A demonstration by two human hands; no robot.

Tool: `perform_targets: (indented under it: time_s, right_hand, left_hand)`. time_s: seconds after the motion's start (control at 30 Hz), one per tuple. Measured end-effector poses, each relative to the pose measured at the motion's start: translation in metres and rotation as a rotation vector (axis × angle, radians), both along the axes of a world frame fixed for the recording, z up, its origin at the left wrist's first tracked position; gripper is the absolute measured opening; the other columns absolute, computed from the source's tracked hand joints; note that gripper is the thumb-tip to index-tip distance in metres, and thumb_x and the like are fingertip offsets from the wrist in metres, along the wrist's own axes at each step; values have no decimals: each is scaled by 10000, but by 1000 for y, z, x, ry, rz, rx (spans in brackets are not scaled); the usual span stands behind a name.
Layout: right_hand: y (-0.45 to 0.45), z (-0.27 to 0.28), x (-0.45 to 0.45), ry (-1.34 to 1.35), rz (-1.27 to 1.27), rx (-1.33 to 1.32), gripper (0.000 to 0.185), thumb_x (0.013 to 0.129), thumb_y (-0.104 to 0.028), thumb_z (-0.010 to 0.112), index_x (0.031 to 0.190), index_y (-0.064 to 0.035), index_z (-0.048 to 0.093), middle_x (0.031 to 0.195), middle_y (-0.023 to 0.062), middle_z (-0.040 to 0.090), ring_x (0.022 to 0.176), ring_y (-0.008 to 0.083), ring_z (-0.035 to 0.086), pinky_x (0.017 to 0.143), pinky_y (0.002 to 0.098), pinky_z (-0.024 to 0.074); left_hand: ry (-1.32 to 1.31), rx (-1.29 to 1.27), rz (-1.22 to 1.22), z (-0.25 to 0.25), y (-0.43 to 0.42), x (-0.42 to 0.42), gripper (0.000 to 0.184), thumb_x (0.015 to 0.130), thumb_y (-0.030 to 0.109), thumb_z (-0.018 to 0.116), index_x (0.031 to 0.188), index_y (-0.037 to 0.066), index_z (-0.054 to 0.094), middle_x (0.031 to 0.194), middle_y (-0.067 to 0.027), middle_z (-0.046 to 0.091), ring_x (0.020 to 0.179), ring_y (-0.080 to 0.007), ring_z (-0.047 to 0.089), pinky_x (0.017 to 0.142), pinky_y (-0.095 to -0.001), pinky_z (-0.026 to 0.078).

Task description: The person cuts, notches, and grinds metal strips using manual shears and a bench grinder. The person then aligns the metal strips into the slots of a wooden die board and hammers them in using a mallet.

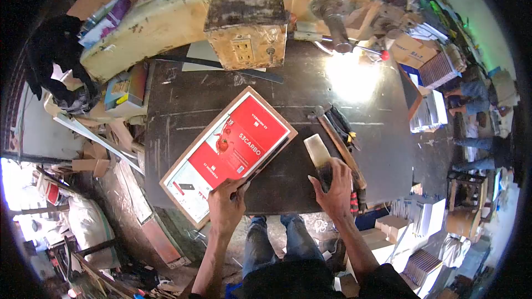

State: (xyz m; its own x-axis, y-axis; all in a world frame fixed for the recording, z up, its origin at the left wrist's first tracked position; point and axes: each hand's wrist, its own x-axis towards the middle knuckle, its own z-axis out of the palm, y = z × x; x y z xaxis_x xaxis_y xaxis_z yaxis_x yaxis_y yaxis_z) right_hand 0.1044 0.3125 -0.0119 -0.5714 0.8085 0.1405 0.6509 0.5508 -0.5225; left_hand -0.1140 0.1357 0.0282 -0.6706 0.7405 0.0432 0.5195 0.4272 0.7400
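A red and white printed sheet [244,144] printed "S3CARBO" lies on a brown board [291,133], tilted on the dark bench. My left hand [226,202] is at the board's near edge, fingers curled and thumb against the side. My right hand [335,191] is closed around the dark end of a flat block [316,150] with a pale, shiny far end; I cannot tell its exact kind. Just right of it lies a hammer [335,143] with a long wooden handle. Black-handled pliers [348,133] rest alongside the hammer.
A beige machine arm [144,19] with a socket box [246,44] overhangs the dark bench [194,88]. A bright lamp [352,77] glares at the back right. Cardboard boxes and stacked sheets crowd the right side; a white sack [91,227] stands at left. People are visible at far right.
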Motion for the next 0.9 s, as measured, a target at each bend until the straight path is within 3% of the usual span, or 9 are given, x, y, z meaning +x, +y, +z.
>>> perform_targets:
  time_s: [0.13, 0.53, 0.9]
  right_hand:
    - [20, -27, 6, -182, 3, -6, 796, 865, -450, 742, 1392, 46, 411, 1282, 296, 451, 1176, 467, 463, 1005, 553, 388]
    - [23, -30, 2, -237, -18, -59, 772, 836, -392, 790, 1386, 18, 437, 1217, 292, 446, 1120, 461, 456, 966, 579, 380]
    - [23, -33, 5, -235, -20, -92, 796, 821, -368, 812, 1403, 19, 430, 1223, 287, 441, 1125, 461, 463, 950, 564, 389]
  left_hand:
    - [161, -106, 42, -37, 28, -4, 341, 762, -100, 633, 1048, 45, 748, 908, -154, 695, 839, -326, 700, 719, -402, 550]
    - [202, -121, -21, -54, 39, -12, 366, 751, -117, 654, 1072, 27, 752, 851, -111, 688, 783, -264, 678, 709, -351, 541]
    - [197, -146, 2, -56, 44, -12, 342, 748, -125, 660, 1037, 27, 761, 847, -117, 678, 780, -264, 678, 711, -350, 538]
